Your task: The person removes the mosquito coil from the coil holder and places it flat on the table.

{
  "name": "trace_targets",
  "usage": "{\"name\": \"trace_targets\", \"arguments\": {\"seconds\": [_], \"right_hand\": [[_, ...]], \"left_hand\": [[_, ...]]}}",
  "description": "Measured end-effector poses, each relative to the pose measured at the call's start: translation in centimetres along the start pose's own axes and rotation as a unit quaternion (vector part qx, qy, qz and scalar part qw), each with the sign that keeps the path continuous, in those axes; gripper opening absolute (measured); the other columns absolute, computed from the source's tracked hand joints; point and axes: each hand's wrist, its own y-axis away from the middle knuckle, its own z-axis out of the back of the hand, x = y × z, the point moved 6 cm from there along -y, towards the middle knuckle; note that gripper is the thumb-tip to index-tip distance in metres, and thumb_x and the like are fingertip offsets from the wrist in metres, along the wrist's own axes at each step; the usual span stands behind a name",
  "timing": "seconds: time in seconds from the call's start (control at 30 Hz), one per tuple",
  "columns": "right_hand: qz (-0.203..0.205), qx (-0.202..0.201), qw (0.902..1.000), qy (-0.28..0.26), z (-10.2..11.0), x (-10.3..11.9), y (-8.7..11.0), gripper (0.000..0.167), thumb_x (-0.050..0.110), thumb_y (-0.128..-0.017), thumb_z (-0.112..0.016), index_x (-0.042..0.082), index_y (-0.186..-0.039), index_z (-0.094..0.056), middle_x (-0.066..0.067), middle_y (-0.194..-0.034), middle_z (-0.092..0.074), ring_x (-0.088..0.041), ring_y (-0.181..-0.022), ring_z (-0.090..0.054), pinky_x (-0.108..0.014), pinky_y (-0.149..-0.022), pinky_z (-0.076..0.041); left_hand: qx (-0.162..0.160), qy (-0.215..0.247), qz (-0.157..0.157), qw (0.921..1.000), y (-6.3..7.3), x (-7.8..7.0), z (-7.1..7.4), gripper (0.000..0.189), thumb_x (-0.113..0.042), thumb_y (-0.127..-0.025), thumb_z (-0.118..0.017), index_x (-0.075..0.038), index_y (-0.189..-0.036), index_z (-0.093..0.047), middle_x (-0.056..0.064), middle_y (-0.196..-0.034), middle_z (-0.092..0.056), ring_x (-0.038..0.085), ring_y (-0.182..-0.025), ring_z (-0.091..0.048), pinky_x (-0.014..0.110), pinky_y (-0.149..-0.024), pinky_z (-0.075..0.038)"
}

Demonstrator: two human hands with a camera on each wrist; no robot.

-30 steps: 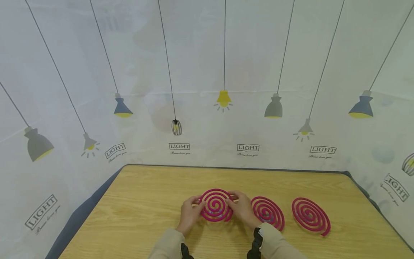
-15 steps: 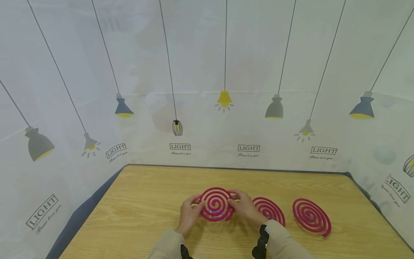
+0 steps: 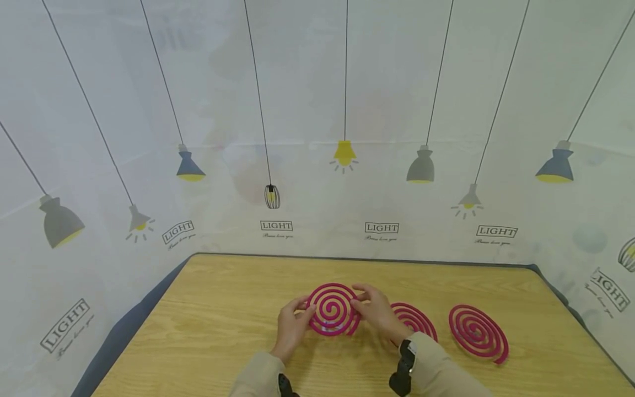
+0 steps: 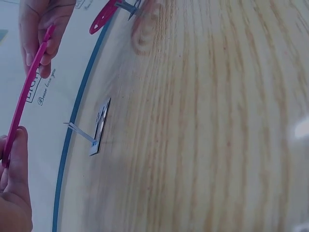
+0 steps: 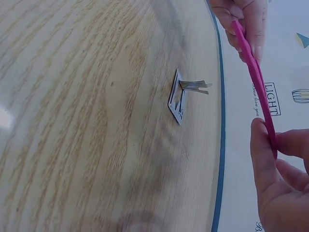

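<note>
While it edges up, the pink coil stays pinched at both sides

Because the bottom edge is nearest, we start there: a beige sleeve and a black strap lead in to the right hand, pinching the coil's rim with thumb and fingers, and across from it the left hand pinches the other side. And there's the change! The coil has crept a touch higher at lower centre, right hand rising too. Below it, apart, a metal stand sits prong-up on the table, so I'd judge the hands alone carry the coil.

Just right, a second coil, its lower left now covered more by that shifting sleeve. Further right, a third coil, in full. Behind, the lamp-printed wall.

Hard to make out: the head view gives barely a glint through the rings; both wrist views catch the coil edge-on, hands cut off; and a pink disc up top in the left one is cropped, which coil I can't tell.
</note>
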Motion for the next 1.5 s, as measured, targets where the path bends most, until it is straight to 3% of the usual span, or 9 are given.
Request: {"name": "trace_targets", "arguments": {"seconds": [0.3, 0.73, 0.97, 1.2, 1.5], "right_hand": [[0.008, -0.033, 0.9988, 0.035, 0.7, -0.5, -0.8, 0.025, -0.002, -0.083, -0.054, -0.005, -0.108, -0.056, -0.013, -0.084, -0.059, -0.019, -0.07, -0.061, -0.027, -0.055, -0.053], [0.011, -0.027, 0.9988, 0.041, 0.8, -0.7, -2.0, 0.024, 0.0, -0.085, -0.053, -0.003, -0.109, -0.057, -0.011, -0.085, -0.061, -0.016, -0.065, -0.058, -0.039, -0.056, -0.053], [-0.006, -0.011, 0.9994, 0.031, 0.6, -1.1, -2.6, 0.028, -0.003, -0.084, -0.05, -0.004, -0.112, -0.055, -0.013, -0.089, -0.06, -0.016, -0.066, -0.058, -0.038, -0.057, -0.053], [-0.016, -0.004, 0.9997, 0.021, 0.6, -1.4, -3.4, 0.03, -0.002, -0.084, -0.049, -0.005, -0.114, -0.054, -0.015, -0.091, -0.059, -0.017, -0.066, -0.058, -0.036, -0.057, -0.053], [-0.019, -0.013, 0.9997, 0.007, 0.2, -2.0, -4.0, 0.028, -0.005, -0.084, -0.05, -0.005, -0.112, -0.054, -0.016, -0.092, -0.059, -0.018, -0.068, -0.06, -0.032, -0.056, -0.053]], "left_hand": [[-0.001, 0.004, -0.016, 0.9999, -0.7, -0.2, -0.6, 0.035, -0.009, -0.084, -0.059, 0.01, -0.113, -0.053, 0.016, -0.092, -0.053, 0.021, -0.071, -0.061, 0.025, -0.057, -0.053], [-0.017, -0.076, -0.051, 0.9957, -1.9, 0.1, -1.5, 0.031, -0.005, -0.083, -0.059, 0.007, -0.111, -0.055, 0.014, -0.085, -0.058, 0.019, -0.064, -0.06, 0.022, -0.051, -0.051], [-0.014, -0.088, -0.044, 0.9951, -2.2, 0.2, -1.4, 0.033, -0.006, -0.083, -0.06, 0.007, -0.113, -0.054, 0.015, -0.084, -0.059, 0.019, -0.065, -0.06, 0.023, -0.051, -0.052], [-0.026, -0.134, -0.066, 0.9884, -2.8, -0.6, -1.2, 0.032, -0.006, -0.081, -0.061, 0.005, -0.111, -0.056, 0.015, -0.081, -0.061, 0.016, -0.059, -0.058, 0.021, -0.049, -0.049], [-0.029, -0.16, -0.055, 0.9851, -3.1, -0.3, -1.1, 0.031, -0.007, -0.081, -0.062, 0.004, -0.11, -0.057, 0.015, -0.081, -0.061, 0.016, -0.059, -0.056, 0.022, -0.048, -0.048]]}}
